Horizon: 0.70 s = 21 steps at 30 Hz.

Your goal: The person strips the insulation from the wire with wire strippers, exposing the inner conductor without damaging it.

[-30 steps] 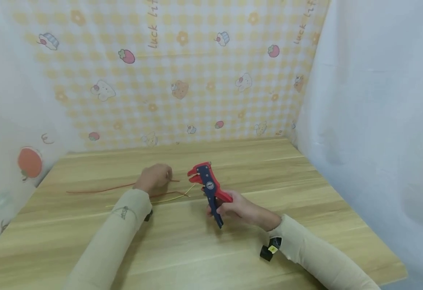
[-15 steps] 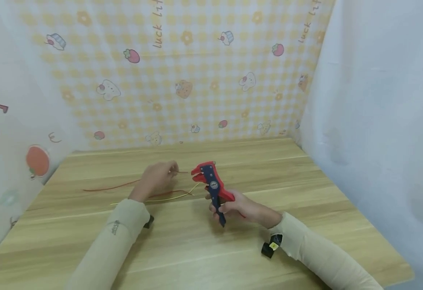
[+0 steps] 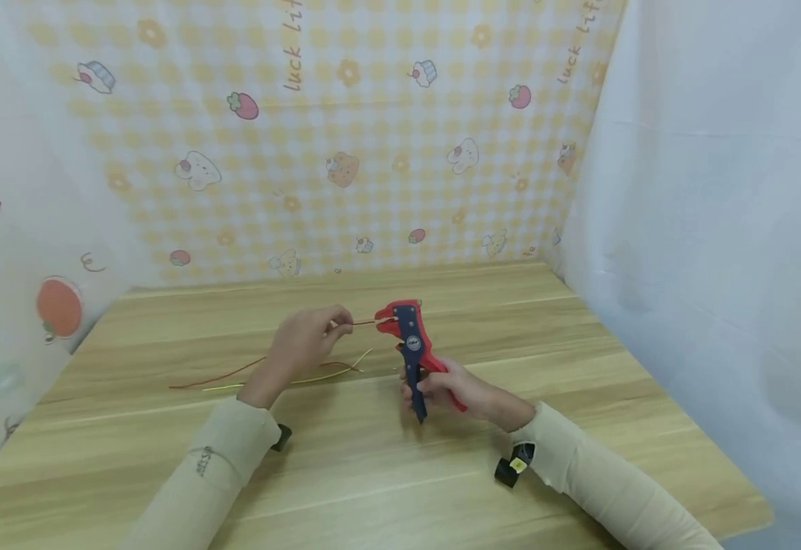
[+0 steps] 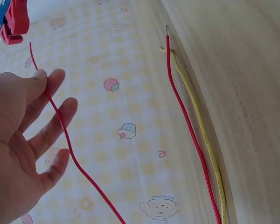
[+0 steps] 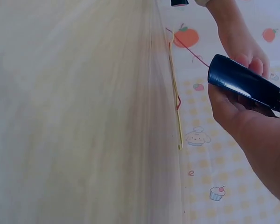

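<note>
My left hand [image 3: 304, 342] pinches a red wire [image 4: 87, 176] between thumb and index finger near one end, the other fingers spread. The wire's tip points at the mouth of a wire stripper [image 3: 411, 330] with red jaws and a dark blue body. A small gap shows between tip and jaws in the left wrist view. My right hand [image 3: 460, 391] grips the stripper upright by its handles, its jaws parted and facing left. Beneath the left hand, a second red wire [image 4: 188, 122] with a bare metal end lies beside a yellow wire [image 4: 203, 129] on the table.
The wood-grain table [image 3: 386, 481] spreads beneath both arms. A checked, printed cloth [image 3: 386, 206] hangs behind it, with pale cloth at both sides. A black wrist camera [image 3: 512, 467] sits under the right sleeve, close above the table.
My left hand has lifted the red wire and moved it right toward the stripper; the wire's trailing end slid right. The stripper has shifted slightly right and turned more upright.
</note>
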Motion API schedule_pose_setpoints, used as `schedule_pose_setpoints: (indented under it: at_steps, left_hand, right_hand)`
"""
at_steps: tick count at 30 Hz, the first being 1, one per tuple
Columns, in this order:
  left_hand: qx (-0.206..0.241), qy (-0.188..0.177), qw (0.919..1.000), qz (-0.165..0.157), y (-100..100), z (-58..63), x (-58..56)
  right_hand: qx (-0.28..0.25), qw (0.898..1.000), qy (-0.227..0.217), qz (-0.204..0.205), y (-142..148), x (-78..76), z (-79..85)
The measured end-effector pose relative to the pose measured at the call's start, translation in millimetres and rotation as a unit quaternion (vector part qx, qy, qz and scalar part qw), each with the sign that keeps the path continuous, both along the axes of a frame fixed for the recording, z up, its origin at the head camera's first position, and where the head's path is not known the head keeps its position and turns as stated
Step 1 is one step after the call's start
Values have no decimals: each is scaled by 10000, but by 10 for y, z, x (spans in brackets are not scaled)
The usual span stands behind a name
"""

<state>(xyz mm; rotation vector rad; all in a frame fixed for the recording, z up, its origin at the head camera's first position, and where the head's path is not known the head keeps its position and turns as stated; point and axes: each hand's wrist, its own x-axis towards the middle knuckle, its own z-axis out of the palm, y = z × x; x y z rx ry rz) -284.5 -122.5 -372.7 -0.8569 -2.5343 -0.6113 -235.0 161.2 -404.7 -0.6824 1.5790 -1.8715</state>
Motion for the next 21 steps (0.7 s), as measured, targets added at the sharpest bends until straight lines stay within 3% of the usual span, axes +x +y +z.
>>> schedule_pose_setpoints:
  at_steps: [6,10,21]
  left_hand:
    - [272,476,9982,-233,56,18,29]
    - [363,677,9965,-336,102,27,30]
    - [479,576,9967,-328,154,36,62]
  right_hand:
    - [-157,9990,-425,-57,-10,-16,8]
    - [-114,9990,-393,-174,-15,-15,12]
    - [-97,9987,-283,-405,-44,0,37]
